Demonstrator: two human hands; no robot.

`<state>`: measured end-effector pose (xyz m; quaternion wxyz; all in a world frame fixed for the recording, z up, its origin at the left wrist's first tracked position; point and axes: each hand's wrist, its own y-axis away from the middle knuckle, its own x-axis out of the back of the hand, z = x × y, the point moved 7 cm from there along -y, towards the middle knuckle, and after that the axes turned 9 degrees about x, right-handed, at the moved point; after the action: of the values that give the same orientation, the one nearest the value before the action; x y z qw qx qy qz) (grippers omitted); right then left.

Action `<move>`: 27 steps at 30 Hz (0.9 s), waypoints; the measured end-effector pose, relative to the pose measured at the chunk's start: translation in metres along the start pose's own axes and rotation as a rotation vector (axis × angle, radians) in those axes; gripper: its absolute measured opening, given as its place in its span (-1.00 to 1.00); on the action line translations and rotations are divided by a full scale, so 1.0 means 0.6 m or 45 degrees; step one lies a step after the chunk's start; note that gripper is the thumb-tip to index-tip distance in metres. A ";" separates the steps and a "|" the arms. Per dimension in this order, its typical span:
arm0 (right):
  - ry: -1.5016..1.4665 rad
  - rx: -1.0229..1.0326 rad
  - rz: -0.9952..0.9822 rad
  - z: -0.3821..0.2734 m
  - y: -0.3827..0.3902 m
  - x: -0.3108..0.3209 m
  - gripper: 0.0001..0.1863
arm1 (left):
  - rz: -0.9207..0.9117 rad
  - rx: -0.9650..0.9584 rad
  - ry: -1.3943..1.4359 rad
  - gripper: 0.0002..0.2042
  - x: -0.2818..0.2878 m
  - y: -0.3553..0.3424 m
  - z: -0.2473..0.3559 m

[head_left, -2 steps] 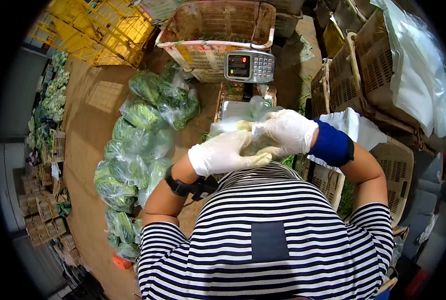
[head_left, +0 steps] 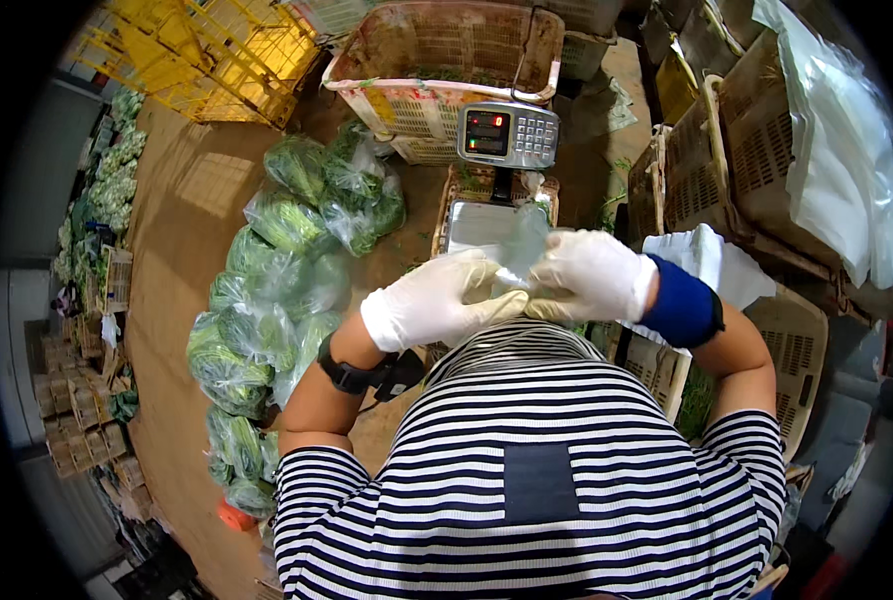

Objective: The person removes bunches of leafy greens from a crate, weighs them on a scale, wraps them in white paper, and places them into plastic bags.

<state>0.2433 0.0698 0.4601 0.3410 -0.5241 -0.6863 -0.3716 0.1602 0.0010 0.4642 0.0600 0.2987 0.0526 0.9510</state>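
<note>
My left hand (head_left: 444,298), in a white glove, pinches a clear plastic bag (head_left: 526,245) at my waist. My right hand (head_left: 591,276), also gloved, with a blue band on the wrist, grips the same bag from the right. Just beyond them stands a scale with a metal pan (head_left: 471,225) and a grey display unit with keypad (head_left: 506,134) on a post. Whether anything is inside the bag in my hands is hard to make out.
Bagged leafy greens (head_left: 286,225) lie piled on the brown floor (head_left: 161,330) at left. A white crate (head_left: 386,100) stands behind the scale, a yellow cage (head_left: 236,70) at back left. Crates (head_left: 766,150) with plastic sheets line the right; cauliflower (head_left: 106,200) sits at far left.
Both hands have shifted a little apart, my left leftward and my right rightward, and the bag between them shows more.
</note>
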 end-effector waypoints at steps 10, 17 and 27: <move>-0.671 1.018 0.270 -0.141 0.096 0.145 -0.84 | 0.050 -0.375 -0.659 -0.35 0.086 0.106 0.173; -1.254 0.613 0.905 0.085 0.151 0.087 -0.64 | 0.554 -0.234 -0.348 -0.82 0.162 0.120 0.059; -1.957 0.482 0.850 -0.014 0.027 0.047 -0.24 | 0.244 -0.467 1.064 -0.44 0.102 0.055 0.081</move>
<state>0.2534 0.0786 0.4907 -0.0454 -0.7391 -0.5871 0.3270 0.1356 -0.0194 0.5424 -0.0026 -0.1220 -0.1247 0.9847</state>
